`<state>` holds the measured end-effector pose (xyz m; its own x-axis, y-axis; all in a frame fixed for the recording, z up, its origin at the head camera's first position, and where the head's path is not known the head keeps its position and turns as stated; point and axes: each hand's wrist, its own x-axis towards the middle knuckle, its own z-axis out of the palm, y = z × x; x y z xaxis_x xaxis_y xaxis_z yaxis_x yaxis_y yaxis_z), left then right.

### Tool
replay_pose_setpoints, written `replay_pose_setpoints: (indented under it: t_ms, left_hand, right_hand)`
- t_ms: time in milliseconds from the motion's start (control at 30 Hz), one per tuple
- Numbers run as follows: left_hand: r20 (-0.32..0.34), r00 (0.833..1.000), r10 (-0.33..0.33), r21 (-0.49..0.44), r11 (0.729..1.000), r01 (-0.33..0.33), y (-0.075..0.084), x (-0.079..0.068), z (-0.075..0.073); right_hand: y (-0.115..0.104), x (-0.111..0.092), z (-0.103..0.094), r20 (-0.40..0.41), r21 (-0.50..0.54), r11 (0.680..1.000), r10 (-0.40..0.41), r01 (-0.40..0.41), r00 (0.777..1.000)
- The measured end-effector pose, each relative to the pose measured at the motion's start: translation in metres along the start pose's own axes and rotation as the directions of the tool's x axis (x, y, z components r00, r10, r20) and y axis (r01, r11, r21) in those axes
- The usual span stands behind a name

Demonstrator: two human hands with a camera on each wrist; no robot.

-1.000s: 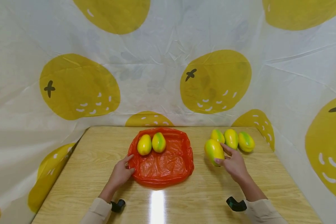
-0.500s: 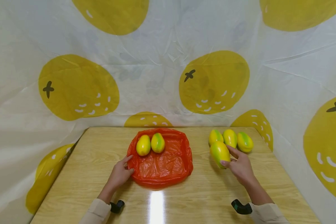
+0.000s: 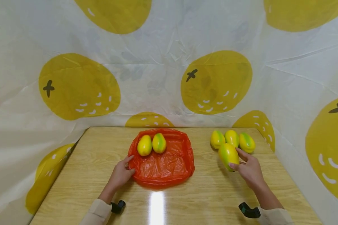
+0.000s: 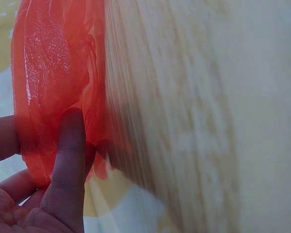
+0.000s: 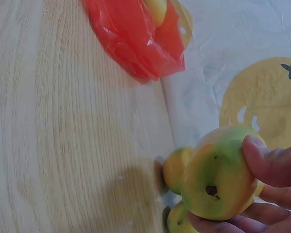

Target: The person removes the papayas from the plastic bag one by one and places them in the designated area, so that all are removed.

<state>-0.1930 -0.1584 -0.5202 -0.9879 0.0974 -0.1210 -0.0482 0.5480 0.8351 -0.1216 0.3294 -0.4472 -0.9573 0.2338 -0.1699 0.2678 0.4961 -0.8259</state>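
Note:
A red plastic bag (image 3: 164,170) lies on the table with its rim rolled open, and two yellow-green mangoes (image 3: 145,145) are in its far left part. My left hand (image 3: 121,175) pinches the bag's left edge; in the left wrist view the thumb and fingers (image 4: 70,150) are on either side of the thin plastic. Well to the right of the bag, my right hand (image 3: 249,168) grips another mango (image 3: 228,155) between thumb and fingers. In the right wrist view this mango (image 5: 220,177) is held above the table, its brown stem end facing the camera.
Three more mangoes (image 3: 247,142) sit in a row at the table's far right, just behind the held one. A wooden table (image 3: 202,200) bears everything. Behind and beside it hangs a white cloth (image 3: 157,78) printed with large yellow fruit.
My right hand has moved to the right and slightly nearer with the mango, farther from the bag. The left hand stays at the bag's edge.

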Motion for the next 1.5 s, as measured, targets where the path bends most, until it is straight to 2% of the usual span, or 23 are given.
replay_pose_setpoints:
  t_ms: [300, 533, 767, 967, 1267, 1500]
  left_hand:
    - [0.002, 1.000, -0.007, 0.000, 1.000, 0.007, 0.001, 0.000, 0.000]
    - [0.005, 1.000, -0.001, -0.004, 1.000, 0.001, 0.001, -0.001, 0.000]
    - [0.009, 1.000, -0.018, -0.004, 1.000, 0.018, 0.001, -0.002, 0.001]
    - [0.010, 1.000, -0.007, 0.003, 1.000, 0.007, 0.002, -0.002, 0.000]
    - [0.020, 1.000, -0.007, 0.011, 1.000, 0.007, 0.001, -0.002, -0.001]
    - [0.016, 1.000, -0.003, 0.007, 1.000, 0.003, 0.001, -0.003, -0.001]
  right_hand:
    - [0.008, -0.002, -0.008, -0.018, 0.017, 1.000, -0.006, 0.006, 1.000]
    - [0.014, -0.002, -0.012, -0.040, -0.033, 0.999, 0.005, -0.007, 0.999]
    - [0.024, -0.001, -0.017, -0.071, -0.040, 0.999, -0.010, 0.007, 0.997]
    - [0.031, -0.001, -0.022, -0.087, -0.053, 0.999, -0.002, -0.003, 0.996]
    - [0.038, 0.001, -0.027, -0.104, -0.058, 0.998, -0.033, 0.027, 0.994]
    - [0.042, 0.002, -0.033, -0.095, -0.052, 0.999, 0.004, -0.009, 0.995]
